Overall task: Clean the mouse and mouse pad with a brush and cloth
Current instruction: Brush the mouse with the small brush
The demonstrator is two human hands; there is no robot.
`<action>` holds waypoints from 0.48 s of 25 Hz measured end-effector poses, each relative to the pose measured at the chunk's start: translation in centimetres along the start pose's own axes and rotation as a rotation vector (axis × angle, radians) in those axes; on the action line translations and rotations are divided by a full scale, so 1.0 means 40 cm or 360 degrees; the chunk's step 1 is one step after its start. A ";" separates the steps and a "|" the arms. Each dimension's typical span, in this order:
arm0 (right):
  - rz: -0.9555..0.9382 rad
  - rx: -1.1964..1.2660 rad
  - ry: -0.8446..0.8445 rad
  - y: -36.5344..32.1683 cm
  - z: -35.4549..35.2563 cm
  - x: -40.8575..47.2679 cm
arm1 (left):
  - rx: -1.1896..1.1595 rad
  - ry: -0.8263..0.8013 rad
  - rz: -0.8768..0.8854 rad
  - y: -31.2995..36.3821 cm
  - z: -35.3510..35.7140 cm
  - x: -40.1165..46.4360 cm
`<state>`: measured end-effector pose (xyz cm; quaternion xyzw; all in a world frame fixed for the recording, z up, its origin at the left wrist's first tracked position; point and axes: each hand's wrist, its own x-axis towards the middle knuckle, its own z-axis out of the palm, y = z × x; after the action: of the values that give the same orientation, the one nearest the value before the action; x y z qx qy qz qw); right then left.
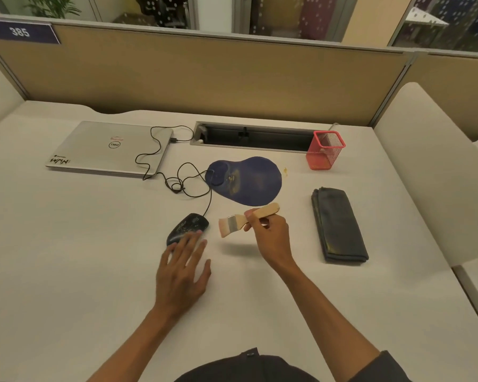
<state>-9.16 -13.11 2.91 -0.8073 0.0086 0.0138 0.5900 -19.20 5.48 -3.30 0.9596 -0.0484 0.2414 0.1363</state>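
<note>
A black wired mouse (187, 226) with pale smears lies on the white desk (66, 257). My left hand (183, 271) is spread flat, its fingertips touching the mouse's near end. My right hand (268, 232) grips the wooden handle of a small flat brush (247, 219), held above the desk with the bristles pointing left toward the mouse, a short gap between them. The blue mouse pad (249, 180), with dusty marks and crumbs, lies just behind the brush. A folded dark cloth (338, 226) rests to the right.
A closed silver laptop (108, 147) sits at the back left, and the mouse cable (177, 175) loops from it across the desk. A red mesh pen holder (324, 150) stands by a cable slot (251, 135). A partition wall closes off the back.
</note>
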 end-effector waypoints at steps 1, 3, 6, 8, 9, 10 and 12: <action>-0.0015 0.0011 -0.0076 -0.005 0.019 -0.014 | 0.0036 0.0016 -0.0085 -0.024 -0.011 -0.007; -0.0049 0.0005 -0.0230 -0.013 0.059 -0.040 | 0.0077 -0.0028 -0.0309 -0.064 -0.028 -0.014; -0.0110 -0.0063 -0.0345 -0.020 0.115 -0.062 | 0.0046 -0.0154 -0.0605 -0.098 -0.034 -0.004; -0.0148 -0.0082 -0.0387 -0.023 0.139 -0.070 | 0.0025 -0.0228 -0.0632 -0.112 -0.028 0.005; -0.0171 -0.0080 -0.0414 -0.024 0.149 -0.072 | 0.0022 -0.0267 -0.0615 -0.118 -0.025 0.009; -0.0191 -0.0080 -0.0443 -0.024 0.158 -0.072 | 0.0021 -0.0295 -0.0597 -0.123 -0.023 0.012; -0.0185 -0.0096 -0.0472 -0.023 0.174 -0.068 | 0.0035 -0.0306 -0.0575 -0.129 -0.020 0.013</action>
<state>-11.92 -6.19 1.77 -0.8128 -0.1258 0.0987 0.5601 -18.28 10.63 -3.60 0.9727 0.1145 0.1207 0.1617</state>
